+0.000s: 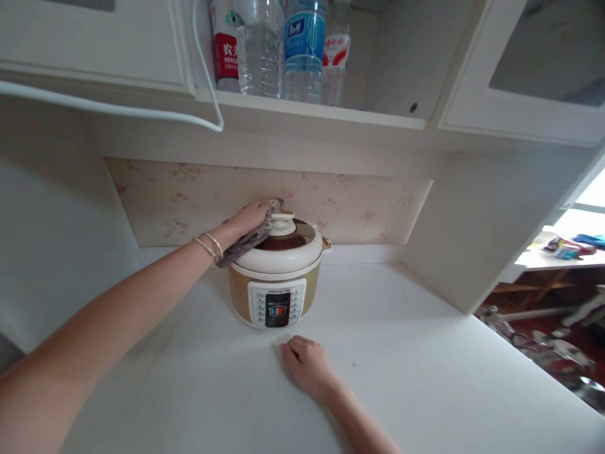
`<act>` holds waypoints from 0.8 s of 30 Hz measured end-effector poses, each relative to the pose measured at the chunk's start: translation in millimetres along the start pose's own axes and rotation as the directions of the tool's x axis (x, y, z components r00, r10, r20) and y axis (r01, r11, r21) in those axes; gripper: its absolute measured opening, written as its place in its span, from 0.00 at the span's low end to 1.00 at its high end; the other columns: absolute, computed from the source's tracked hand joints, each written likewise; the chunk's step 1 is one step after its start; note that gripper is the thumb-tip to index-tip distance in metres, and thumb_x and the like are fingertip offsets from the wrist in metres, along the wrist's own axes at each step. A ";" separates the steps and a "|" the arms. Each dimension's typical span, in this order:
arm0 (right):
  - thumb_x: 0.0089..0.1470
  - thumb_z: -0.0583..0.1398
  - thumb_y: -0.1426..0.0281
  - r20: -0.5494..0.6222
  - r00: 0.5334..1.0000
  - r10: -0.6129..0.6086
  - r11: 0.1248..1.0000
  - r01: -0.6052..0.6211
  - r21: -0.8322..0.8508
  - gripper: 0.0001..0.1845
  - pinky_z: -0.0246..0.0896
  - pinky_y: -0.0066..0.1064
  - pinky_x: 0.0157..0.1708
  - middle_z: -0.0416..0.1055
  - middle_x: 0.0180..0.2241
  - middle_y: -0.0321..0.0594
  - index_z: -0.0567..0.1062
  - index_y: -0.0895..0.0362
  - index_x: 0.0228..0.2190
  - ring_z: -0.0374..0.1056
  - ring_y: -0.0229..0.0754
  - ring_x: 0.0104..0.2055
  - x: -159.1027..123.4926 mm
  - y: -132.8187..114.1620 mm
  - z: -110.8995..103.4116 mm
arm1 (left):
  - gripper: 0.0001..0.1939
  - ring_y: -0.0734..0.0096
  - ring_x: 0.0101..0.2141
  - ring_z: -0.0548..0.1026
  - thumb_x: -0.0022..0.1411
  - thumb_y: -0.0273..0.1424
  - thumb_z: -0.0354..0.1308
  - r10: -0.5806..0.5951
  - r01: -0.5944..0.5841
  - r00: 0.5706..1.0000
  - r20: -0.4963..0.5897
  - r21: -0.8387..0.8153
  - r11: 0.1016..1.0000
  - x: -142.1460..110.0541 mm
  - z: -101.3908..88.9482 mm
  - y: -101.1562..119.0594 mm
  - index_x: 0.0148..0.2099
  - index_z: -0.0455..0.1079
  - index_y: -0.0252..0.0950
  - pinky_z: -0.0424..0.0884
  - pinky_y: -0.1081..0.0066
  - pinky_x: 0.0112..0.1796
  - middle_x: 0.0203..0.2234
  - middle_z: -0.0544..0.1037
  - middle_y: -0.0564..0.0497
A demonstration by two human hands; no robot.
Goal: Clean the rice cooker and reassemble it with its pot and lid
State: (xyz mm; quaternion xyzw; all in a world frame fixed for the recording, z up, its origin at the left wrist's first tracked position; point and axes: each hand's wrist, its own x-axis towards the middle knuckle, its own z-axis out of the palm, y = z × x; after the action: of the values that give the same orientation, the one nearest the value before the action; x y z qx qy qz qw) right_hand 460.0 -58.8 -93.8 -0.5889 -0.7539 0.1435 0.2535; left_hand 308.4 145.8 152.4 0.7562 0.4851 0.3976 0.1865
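A white and gold electric pressure cooker (275, 277) stands upright on the white counter, its control panel facing me and its lid on. My left hand (255, 216), with bangles at the wrist, reaches to the lid's left side beside the white lid handle (282, 221). It is closed on a grey-brown patterned cloth (250, 241), which drapes down over the left edge of the lid. In front of the cooker, my right hand (307, 366) rests on the counter with its fingers curled in and nothing seen in them.
An open cabinet shelf (321, 113) overhangs the cooker, holding several plastic bottles (302, 57). A white cable (118, 110) hangs below the left cabinet door. A side panel (449, 233) bounds the counter (378, 378) at right; beyond it are pots (558, 353) on a lower level.
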 end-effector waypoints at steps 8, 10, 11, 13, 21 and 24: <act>0.66 0.48 0.63 0.003 1.000 0.019 1.000 -0.019 -0.002 0.22 0.47 0.27 0.31 0.75 0.31 0.38 0.71 0.56 0.25 0.68 0.37 0.33 1.8 -3.6 -0.3 | 0.18 0.59 0.57 0.69 0.64 0.31 0.46 0.124 -0.126 0.989 0.077 0.026 0.992 -84.2 -1.2 26.0 0.51 0.71 0.37 0.63 0.58 0.57 0.54 0.74 0.47; 0.66 0.48 0.62 -0.002 1.000 0.022 1.000 -0.022 -0.001 0.22 0.47 0.27 0.31 0.75 0.31 0.38 0.71 0.56 0.25 0.68 0.37 0.33 1.3 -4.2 0.0 | 0.20 0.58 0.59 0.66 0.61 0.28 0.47 0.213 -0.236 0.964 0.159 0.146 0.961 -97.9 1.5 31.7 0.54 0.70 0.36 0.61 0.59 0.58 0.56 0.72 0.45; 0.66 0.48 0.62 -0.005 1.000 0.022 1.000 -0.022 -0.002 0.22 0.47 0.27 0.31 0.75 0.31 0.38 0.71 0.56 0.25 0.68 0.36 0.33 1.0 -4.1 0.4 | 0.21 0.59 0.60 0.65 0.61 0.27 0.48 0.277 -0.317 0.939 0.202 0.205 0.926 -102.5 3.1 33.6 0.56 0.69 0.36 0.60 0.61 0.59 0.58 0.71 0.44; 0.66 0.48 0.62 -0.011 1.000 0.024 1.000 -0.024 -0.009 0.22 0.47 0.27 0.31 0.75 0.31 0.38 0.72 0.56 0.26 0.68 0.36 0.33 0.7 -3.6 1.5 | 0.21 0.62 0.60 0.65 0.63 0.29 0.49 0.412 -0.486 0.866 0.282 0.285 0.826 -107.3 7.7 36.2 0.57 0.68 0.35 0.60 0.65 0.59 0.60 0.69 0.44; 0.66 0.48 0.64 -0.002 0.999 0.044 0.998 -0.044 -0.044 0.21 0.48 0.27 0.31 0.74 0.31 0.38 0.73 0.56 0.26 0.68 0.36 0.32 1.0 -7.4 1.2 | 0.22 0.59 0.56 0.69 0.68 0.37 0.43 0.552 -0.716 0.697 0.457 0.414 0.561 -73.5 56.3 67.1 0.56 0.70 0.33 0.64 0.64 0.55 0.56 0.72 0.40; 0.66 0.48 0.64 -0.006 0.999 0.039 0.998 -0.039 -0.050 0.21 0.49 0.27 0.31 0.74 0.30 0.38 0.72 0.56 0.26 0.68 0.36 0.33 -0.9 -8.8 0.1 | 0.22 0.56 0.49 0.75 0.66 0.40 0.46 0.378 -0.643 0.745 0.550 0.441 0.626 -40.3 79.7 85.4 0.49 0.76 0.34 0.68 0.64 0.50 0.49 0.77 0.40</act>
State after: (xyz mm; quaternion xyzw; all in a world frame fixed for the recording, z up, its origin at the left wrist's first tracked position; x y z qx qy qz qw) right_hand 452.8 -62.0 -89.5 -0.6101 -0.7449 0.1277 0.2378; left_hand 412.1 79.2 143.5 0.9468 0.2943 0.0913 -0.0933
